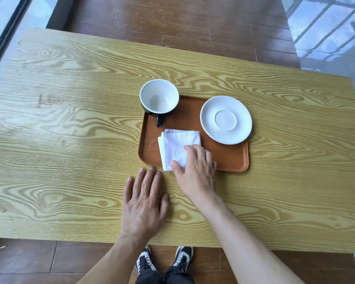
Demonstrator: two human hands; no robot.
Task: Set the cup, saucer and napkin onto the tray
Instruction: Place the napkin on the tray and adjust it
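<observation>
Holding one cup (159, 97), one saucer (225, 119), one napkin (177, 147), one tray (230, 158)

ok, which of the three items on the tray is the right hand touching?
The napkin. The right hand rests on its near corner; the cup and saucer sit untouched at the far side of the tray.
</observation>
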